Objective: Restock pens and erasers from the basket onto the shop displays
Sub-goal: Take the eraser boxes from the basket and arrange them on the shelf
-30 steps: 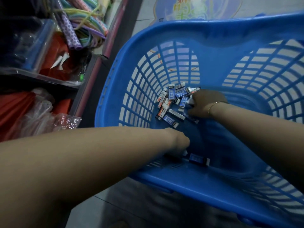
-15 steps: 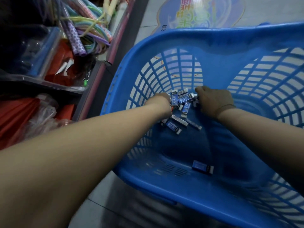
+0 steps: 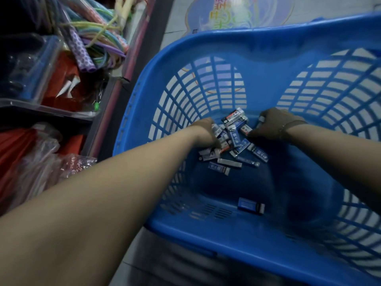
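One view only, worn on the head, looking forward and steeply down into the basket (image 3: 257, 48), close enough that its near rim runs off the bottom edge and its right wall off the right edge. Both forearms come in from the lower corners and meet at the far side of the floor, where the left hand (image 3: 203, 131) and right hand (image 3: 274, 124) flank the erasers (image 3: 235, 139). The wide lens bows the rim. The shelf (image 3: 47, 112) fills the left edge, seen from above and beside; tiled floor (image 3: 309, 9) shows past the far rim at top.
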Motion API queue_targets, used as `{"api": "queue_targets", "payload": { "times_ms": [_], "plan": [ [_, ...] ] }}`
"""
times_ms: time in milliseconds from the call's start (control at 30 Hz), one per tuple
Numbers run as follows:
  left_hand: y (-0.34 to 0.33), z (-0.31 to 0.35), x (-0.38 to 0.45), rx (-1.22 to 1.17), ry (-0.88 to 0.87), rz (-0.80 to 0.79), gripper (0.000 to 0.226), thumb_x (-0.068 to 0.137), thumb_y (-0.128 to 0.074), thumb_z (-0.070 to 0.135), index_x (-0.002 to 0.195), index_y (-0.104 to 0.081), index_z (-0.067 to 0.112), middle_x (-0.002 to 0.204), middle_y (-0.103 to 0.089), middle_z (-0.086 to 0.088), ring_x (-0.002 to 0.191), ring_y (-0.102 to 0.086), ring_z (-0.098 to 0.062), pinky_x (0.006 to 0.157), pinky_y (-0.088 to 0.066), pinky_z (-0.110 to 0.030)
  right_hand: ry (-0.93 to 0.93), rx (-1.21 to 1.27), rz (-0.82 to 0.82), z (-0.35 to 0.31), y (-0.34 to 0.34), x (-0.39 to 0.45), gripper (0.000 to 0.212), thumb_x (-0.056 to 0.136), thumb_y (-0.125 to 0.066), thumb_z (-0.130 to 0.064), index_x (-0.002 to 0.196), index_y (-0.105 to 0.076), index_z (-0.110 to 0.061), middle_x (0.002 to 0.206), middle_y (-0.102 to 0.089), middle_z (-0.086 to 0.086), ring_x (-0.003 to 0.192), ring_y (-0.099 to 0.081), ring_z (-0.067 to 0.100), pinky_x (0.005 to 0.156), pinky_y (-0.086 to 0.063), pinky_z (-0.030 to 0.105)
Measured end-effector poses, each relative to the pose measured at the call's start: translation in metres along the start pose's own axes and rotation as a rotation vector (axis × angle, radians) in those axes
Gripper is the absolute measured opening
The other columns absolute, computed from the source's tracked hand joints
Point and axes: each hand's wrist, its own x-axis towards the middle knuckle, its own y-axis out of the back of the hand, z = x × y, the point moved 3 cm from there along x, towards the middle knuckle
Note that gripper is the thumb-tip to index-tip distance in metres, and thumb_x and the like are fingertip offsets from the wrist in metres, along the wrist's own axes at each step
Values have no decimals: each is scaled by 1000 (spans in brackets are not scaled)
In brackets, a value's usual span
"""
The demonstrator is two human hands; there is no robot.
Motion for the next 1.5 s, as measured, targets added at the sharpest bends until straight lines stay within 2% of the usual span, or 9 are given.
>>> {"api": "queue_targets", "payload": {
  "times_ms": [267,433,500,600,700,833,933,1200,1500],
  "plan": [
    [-13,-4,6,135,15,61,87,73,-75,51,140,-37,10,143,-43,-9,128,-44,-26,99,-40,-34,123,-251,141,-28,-16,-5,39,86,-56,-41,118,-50,-18,121,-55,9,111,-56,30,80,-41,34],
    [-8,-6,2,-63,60,26,83,74,-79,36,142,-38,14,144,-44,-6,127,-47,-25,103,-39,-29,22,-371,-5,-34,-9,-1,37,75,-68,-35,107,-56,-20,108,-62,6,104,-60,26,76,-42,32],
    [0,-4,-2,-146,70,16,58,77,-77,28,127,-50,15,127,-57,-8,110,-58,-25,95,-49,-33,-14,-318,-101,-31,-2,-2,36,67,-75,-39,91,-60,-17,87,-61,6,85,-65,21,72,-48,26],
    [17,2,-11,-379,71,23,26,80,-74,18,99,-57,14,96,-64,-8,84,-65,-20,74,-57,-30,-51,-50,-233,-16,6,-12,28,68,-74,-32,57,-61,-10,42,-54,5,29,-48,15,35,-38,15],
    [40,15,-38,-678,38,12,15,82,-71,14,87,-56,13,64,-64,-2,44,-58,-7,39,-44,-15,-109,515,-395,-10,22,-35,27,75,-60,-28,53,-56,-12,49,-47,7,38,-39,17,40,-23,17],
    [66,37,-117,-1153,0,-159,14,88,-65,26,77,-64,17,59,-56,5,37,-45,0,33,-35,-10,-232,1465,-418,-62,79,-108,7,86,-54,-18,81,-53,-13,69,-56,5,48,-63,14,42,-43,18],
    [96,50,-204,-1540,-11,-278,14,84,-64,31,90,-63,18,65,-51,6,35,-42,0,30,-33,-9,-174,1788,-457,-118,141,-190,17,90,-47,-15,96,-58,-2,87,-61,12,56,-66,16,40,-45,17],
    [267,73,-471,-1819,-71,-97,46,75,-58,35,110,-60,6,61,-51,8,34,-37,0,31,-27,-8,29,1416,-288,-271,329,-403,16,83,-57,2,75,-61,-12,66,-58,6,48,-60,9,42,-42,12],
    [424,78,-738,-1867,18,332,35,78,-69,31,103,-67,8,66,-51,-2,41,-46,-7,36,-35,-15,400,1005,-336,-441,483,-600,32,78,-72,-4,105,-65,-17,82,-69,7,72,-65,22,71,-59,40]
  ]
}}
